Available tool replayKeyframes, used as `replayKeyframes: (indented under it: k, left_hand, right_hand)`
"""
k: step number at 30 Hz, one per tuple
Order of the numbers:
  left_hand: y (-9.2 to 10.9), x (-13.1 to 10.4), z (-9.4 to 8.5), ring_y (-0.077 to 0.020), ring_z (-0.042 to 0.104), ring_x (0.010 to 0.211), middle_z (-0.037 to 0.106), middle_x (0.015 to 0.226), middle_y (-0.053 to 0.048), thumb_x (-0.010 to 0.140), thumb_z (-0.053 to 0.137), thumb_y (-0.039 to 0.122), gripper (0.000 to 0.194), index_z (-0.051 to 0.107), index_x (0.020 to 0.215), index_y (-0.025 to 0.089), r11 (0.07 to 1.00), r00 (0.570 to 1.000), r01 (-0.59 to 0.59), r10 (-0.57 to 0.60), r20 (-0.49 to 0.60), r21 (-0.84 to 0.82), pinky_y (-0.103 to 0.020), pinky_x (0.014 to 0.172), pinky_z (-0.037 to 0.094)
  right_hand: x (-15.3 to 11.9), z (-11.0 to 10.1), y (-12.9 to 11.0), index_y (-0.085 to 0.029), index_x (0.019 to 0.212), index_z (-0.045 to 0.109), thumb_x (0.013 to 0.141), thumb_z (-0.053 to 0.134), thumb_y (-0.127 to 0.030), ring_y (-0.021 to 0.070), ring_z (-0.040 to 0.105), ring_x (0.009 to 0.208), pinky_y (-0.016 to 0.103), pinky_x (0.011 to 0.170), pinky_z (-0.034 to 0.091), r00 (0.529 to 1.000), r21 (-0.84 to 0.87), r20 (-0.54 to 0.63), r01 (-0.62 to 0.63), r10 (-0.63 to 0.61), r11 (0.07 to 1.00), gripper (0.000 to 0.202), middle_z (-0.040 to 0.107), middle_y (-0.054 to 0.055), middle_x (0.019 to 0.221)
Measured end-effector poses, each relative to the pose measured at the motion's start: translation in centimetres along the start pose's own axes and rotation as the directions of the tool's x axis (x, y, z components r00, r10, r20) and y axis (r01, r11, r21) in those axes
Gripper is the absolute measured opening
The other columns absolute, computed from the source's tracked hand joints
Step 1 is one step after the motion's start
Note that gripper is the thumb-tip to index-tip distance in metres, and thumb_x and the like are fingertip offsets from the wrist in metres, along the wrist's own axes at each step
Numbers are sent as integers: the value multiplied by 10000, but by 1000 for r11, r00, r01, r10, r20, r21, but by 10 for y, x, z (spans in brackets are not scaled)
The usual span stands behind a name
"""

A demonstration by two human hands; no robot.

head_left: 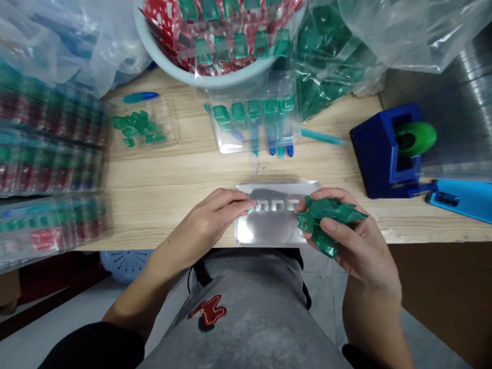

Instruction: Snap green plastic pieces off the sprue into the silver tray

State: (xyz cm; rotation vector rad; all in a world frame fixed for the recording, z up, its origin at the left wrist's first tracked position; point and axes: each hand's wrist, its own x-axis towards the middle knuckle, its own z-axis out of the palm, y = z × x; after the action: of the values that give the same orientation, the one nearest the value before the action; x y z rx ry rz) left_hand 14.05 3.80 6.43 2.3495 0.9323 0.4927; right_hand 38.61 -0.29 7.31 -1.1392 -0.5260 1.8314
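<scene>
In front of me a clear plastic blister tray (282, 230) with a row of small square pockets lies at the table's near edge. My left hand (209, 218) is closed in a pinch over the tray's left end. A sliver of green shows under its fingertips, most likely a small green plastic piece, mostly hidden. At the tray's right end my right hand (357, 246) is closed around a clump of several translucent green plastic pieces (326, 210). They stick out between thumb and fingers and cover that end of the tray.
Stacked filled blister packs (46, 164) stand left. Loose green pieces (136, 125) lie in a clear tray. Behind are a bowl (180, 74) of red packets, clear trays with green pieces (238, 113) and a bag of green pieces (323, 61). A blue tape dispenser (369, 154) and phone (465, 200) stand right.
</scene>
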Motion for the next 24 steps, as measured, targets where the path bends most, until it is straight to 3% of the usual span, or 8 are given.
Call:
replayKeyframes:
  k: [6,9,13,16,20,22,24]
  left_hand:
    - [2,-1,4,-218,602,998,634,1096,-126,976,444,106,270,577,1207,150,993,999,-38,36,17,109,-351,824,543]
    - [8,2,2,-208,609,1001,628,1101,-99,959,515,132,258,576,1204,184,997,998,-18,23,-62,80,-347,832,544]
    - [28,12,-1,-143,621,996,639,1049,-31,942,541,93,243,594,1145,217,995,973,37,-57,-224,-91,-260,862,531]
    - [41,23,1,-143,612,1039,648,1094,-45,940,567,133,250,569,1184,191,984,986,10,-39,-164,-176,-253,893,521]
    - [44,30,7,-157,606,1048,654,1147,-55,932,580,138,328,523,1248,205,961,997,8,-31,-77,-277,-297,913,516]
    - [42,29,11,-151,622,995,663,1133,-38,919,598,136,332,540,1229,239,918,991,49,-94,-94,-394,-299,880,529]
    - [40,26,14,-145,638,973,672,1098,-24,903,630,150,301,575,1178,259,832,973,95,-193,-123,-547,-291,868,540]
  right_hand:
    - [4,2,8,-285,1012,674,793,767,-255,65,680,712,159,647,570,997,15,60,43,-44,999,240,724,-21,955]
    - [3,4,13,-286,1045,660,810,753,-242,56,683,724,148,652,562,993,4,106,45,-45,999,257,712,-24,983]
    - [1,10,17,-292,1078,648,817,745,-217,40,677,720,131,668,561,988,5,143,61,-61,998,288,707,-36,980]
    - [-2,13,17,-323,1139,638,847,718,-236,31,666,732,126,710,559,982,-48,157,111,-102,993,316,704,-50,959]
    - [-2,15,17,-329,1203,633,833,733,-266,63,658,999,150,898,523,976,-185,133,196,-173,963,389,686,-31,1171]
    - [-1,15,19,-325,1198,635,818,748,-262,73,653,1030,164,923,514,976,-187,135,193,-170,963,401,687,-29,1170]
    - [-1,15,22,-320,1160,644,828,738,-260,67,675,906,169,834,546,978,-114,140,169,-152,979,350,703,-32,1071]
